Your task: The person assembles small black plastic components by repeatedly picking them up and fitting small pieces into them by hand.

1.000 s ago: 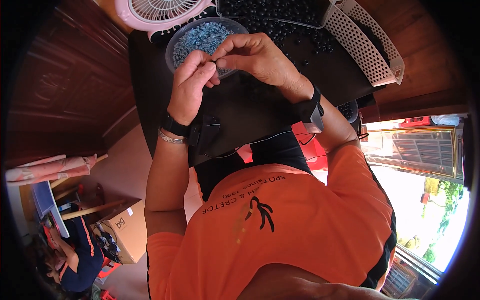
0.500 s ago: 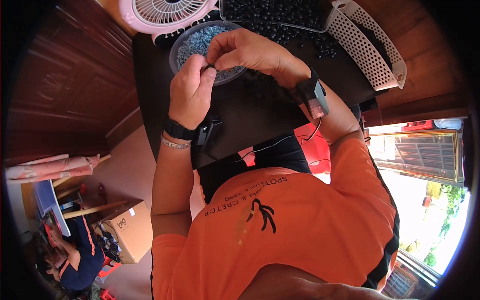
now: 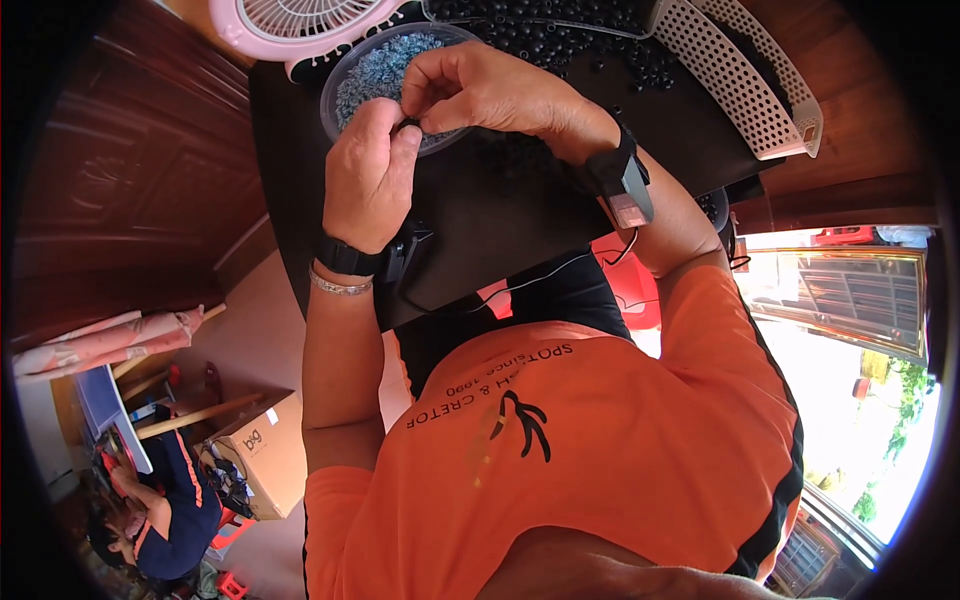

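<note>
Over the round translucent bowl (image 3: 327,100) of tiny blue-grey pieces, my two hands meet fingertip to fingertip. My left hand (image 3: 370,180) pinches a small black round part (image 3: 408,123) between thumb and finger, and most of it is hidden. The thumb and fingers of my right hand (image 3: 495,95) close at the same spot; whether they grip the part itself or something tiny against it is hidden. Many similar black parts (image 3: 600,18), some showing a hole, lie loose and in a clear-walled tray at the back of the dark table (image 3: 470,220).
A pink fan (image 3: 235,30) stands at the back left, close to the bowl. A white perforated basket (image 3: 720,85) sits at the back right. Cables from the wrist devices hang by the table's near edge. Another person (image 3: 180,510) is at the lower left, beside a cardboard box (image 3: 265,455).
The view has shifted slightly, so the table things sit a little higher and more to the left. My hands keep their pinch together, with only small finger movement.
</note>
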The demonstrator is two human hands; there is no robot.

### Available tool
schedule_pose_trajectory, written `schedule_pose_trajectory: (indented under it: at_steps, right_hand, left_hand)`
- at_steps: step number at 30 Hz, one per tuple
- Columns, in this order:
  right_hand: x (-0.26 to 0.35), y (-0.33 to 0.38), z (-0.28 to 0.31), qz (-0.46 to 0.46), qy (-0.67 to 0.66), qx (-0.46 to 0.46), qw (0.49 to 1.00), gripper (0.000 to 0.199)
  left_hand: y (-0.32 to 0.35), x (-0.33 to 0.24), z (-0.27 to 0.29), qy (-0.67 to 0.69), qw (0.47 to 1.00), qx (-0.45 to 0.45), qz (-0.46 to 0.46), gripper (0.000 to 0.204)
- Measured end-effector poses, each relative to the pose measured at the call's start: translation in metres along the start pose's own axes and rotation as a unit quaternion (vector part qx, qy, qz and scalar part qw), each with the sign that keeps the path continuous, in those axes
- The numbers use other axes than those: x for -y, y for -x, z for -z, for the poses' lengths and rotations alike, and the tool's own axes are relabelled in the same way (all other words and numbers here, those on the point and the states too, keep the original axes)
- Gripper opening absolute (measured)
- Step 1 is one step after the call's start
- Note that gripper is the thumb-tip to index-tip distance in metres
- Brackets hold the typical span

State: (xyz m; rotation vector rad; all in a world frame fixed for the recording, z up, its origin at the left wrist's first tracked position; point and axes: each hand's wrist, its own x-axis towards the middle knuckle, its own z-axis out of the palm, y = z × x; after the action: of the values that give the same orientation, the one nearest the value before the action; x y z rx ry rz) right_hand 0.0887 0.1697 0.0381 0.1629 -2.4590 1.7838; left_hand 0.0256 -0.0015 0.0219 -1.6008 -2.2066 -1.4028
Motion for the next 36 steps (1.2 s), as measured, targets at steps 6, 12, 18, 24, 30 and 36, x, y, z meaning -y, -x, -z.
schedule_pose_trajectory:
  at_steps: [6,12,18,24,30,36]
  right_hand:
    - [0.0009,0.0014,0.0025,0.008,0.002,0.001,1.0,0.02]
    - [0.0004,0.0014,0.0079,0.018,0.0,0.016,1.0,0.02]
    - [0.0009,0.0012,0.0068,0.019,-0.011,0.02,1.0,0.02]
    - [0.0021,0.0016,0.0049,0.024,-0.01,0.026,0.999,0.015]
    - [0.0,0.0021,0.0034,0.025,0.013,0.022,0.999,0.015]
    - [0.0036,0.0035,-0.0001,0.025,0.044,0.0,0.999,0.014]
  left_hand:
    - [0.001,0.0022,-0.0006,0.003,1.0,0.011,0.016,0.011]
    - [0.0006,0.0019,0.0009,0.02,0.999,0.016,0.025,0.01]
    - [0.001,0.002,0.0016,0.033,0.999,0.018,0.039,0.011]
    - [0.001,0.0033,0.0014,0.021,0.999,0.013,0.024,0.012]
    - [0.001,0.0044,-0.0004,0.012,1.0,0.013,0.017,0.012]
    - [0.002,0.0054,-0.0009,0.006,1.0,0.013,0.026,0.013]
